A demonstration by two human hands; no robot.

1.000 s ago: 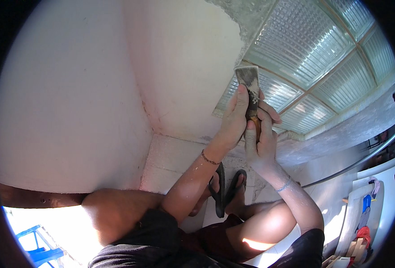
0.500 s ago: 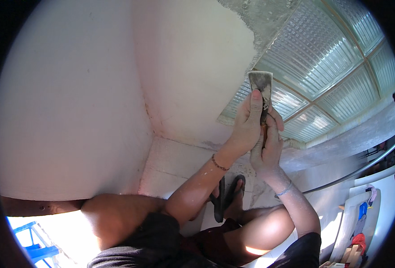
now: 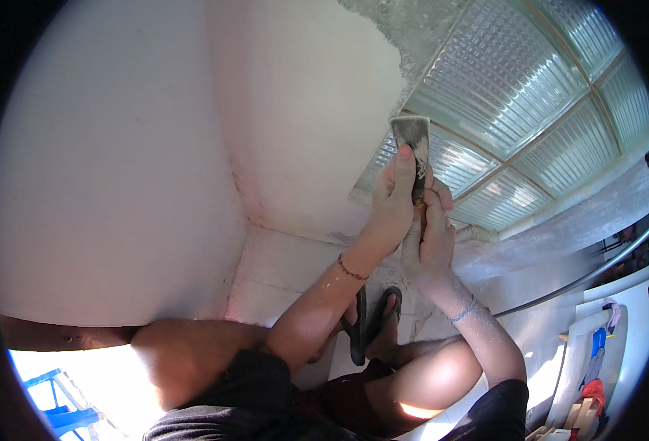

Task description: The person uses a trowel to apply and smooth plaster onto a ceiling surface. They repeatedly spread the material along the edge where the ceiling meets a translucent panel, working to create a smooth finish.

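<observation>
On my feed, the scraper (image 3: 411, 131) is blade-up before the glass-block panel (image 3: 497, 70), the left hand (image 3: 389, 202) grasping its blade end, the right hand (image 3: 433, 246) its handle. Both hide some glass. I see sandals (image 3: 358, 342) below, a grey tube (image 3: 607, 268) rightward, a blue frame (image 3: 67, 419) lower left.

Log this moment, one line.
left hand: holding scraper near blade | right hand: holding handle | glass blocks: behind blade in view | contact: unclear

Blown-out glare (image 3: 111, 371), dark curved rim
</observation>
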